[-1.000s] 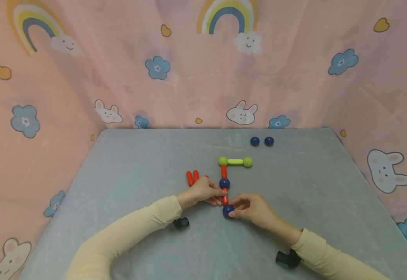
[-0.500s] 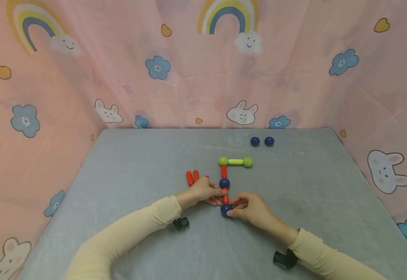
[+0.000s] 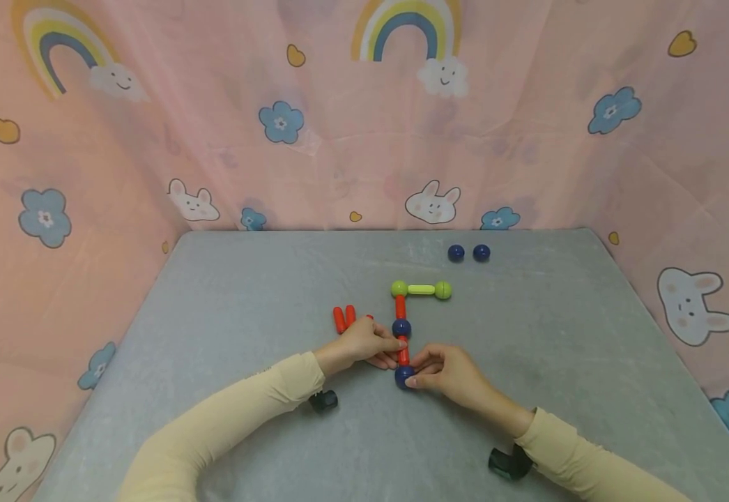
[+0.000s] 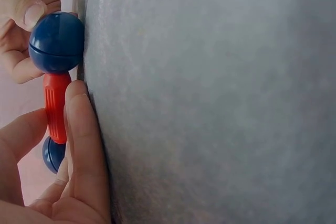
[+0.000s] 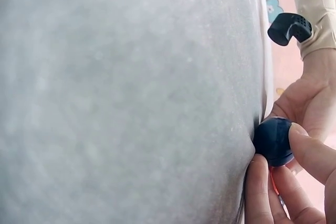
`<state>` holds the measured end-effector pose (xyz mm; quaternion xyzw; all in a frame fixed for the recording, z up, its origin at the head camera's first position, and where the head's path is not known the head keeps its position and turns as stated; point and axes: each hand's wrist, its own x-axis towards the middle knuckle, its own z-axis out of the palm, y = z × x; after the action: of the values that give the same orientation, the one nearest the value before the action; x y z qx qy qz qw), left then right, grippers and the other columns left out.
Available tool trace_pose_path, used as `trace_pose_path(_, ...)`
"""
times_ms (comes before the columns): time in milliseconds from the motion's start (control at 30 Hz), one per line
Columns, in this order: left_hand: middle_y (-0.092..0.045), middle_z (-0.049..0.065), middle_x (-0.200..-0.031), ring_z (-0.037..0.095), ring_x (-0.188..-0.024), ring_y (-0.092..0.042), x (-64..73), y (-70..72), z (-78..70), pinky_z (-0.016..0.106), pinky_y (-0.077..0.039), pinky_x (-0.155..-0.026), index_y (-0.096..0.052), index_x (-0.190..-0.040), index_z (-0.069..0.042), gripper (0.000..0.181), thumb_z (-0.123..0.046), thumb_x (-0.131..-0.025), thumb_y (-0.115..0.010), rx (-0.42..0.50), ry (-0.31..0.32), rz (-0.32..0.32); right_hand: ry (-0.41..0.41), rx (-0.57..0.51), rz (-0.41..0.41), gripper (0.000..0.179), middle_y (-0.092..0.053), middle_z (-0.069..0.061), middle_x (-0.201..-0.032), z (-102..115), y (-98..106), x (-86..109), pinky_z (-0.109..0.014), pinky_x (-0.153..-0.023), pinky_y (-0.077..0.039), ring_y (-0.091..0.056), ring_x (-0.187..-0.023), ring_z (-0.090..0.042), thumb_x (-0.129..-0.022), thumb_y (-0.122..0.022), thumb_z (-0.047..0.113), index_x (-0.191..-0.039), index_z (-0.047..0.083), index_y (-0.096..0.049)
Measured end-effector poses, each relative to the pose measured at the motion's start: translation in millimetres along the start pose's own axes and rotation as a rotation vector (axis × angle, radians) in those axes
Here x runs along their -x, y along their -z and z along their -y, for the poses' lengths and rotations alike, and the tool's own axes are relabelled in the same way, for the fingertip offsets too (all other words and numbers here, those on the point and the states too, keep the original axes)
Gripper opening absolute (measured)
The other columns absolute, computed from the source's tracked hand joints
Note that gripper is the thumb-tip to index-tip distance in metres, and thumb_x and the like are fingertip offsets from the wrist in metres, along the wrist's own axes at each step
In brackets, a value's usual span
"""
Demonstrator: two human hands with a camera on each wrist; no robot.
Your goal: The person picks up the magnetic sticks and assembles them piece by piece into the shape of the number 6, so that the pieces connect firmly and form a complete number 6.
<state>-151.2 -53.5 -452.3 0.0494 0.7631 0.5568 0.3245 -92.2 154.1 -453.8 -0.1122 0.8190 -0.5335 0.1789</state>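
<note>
My left hand (image 3: 367,341) pinches a red ridged rod (image 4: 56,106) between thumb and fingers, low over the table. At the rod's near end, my right hand (image 3: 455,373) grips a dark blue ball (image 4: 58,43) with thumb and fingertips; ball and rod end meet. The rod's far end joins a second blue ball (image 3: 401,328). From there another red rod (image 3: 400,307) runs to a green ball (image 3: 398,288), and a light green rod (image 3: 421,290) leads right to another green ball (image 3: 442,290). In the right wrist view, the gripped ball sits right at the tabletop.
Two loose blue balls (image 3: 468,253) lie at the back right of the grey table (image 3: 264,279). Several red rods (image 3: 344,319) lie left of the chain, one partly hidden behind the left hand. A pink printed curtain (image 3: 339,153) surrounds the table.
My right hand has shifted slightly left and away from me, bringing the near blue ball into line with the red rod. The left hand has stayed in place.
</note>
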Motion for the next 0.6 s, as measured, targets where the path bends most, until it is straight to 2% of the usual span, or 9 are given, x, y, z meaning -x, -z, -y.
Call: trace_pose_path(600,-0.076,0.014,-0.076,0.01,-0.06,-0.07,0.9,-0.3,1.5,0.025,-0.061,-0.06,-0.077,-0.095,0.0,0.017,-0.015,-0.091,-0.072,0.0,-0.02,-0.001,-0.006,-0.027,0.005,0.031,-0.076,-0.014,-0.093,-2.6,-0.4,-0.5,-0.02,-0.066,-0.055,-0.071,-0.079,-0.013,-0.08,-0.083,0.017,-0.101,-0.001,-0.07)
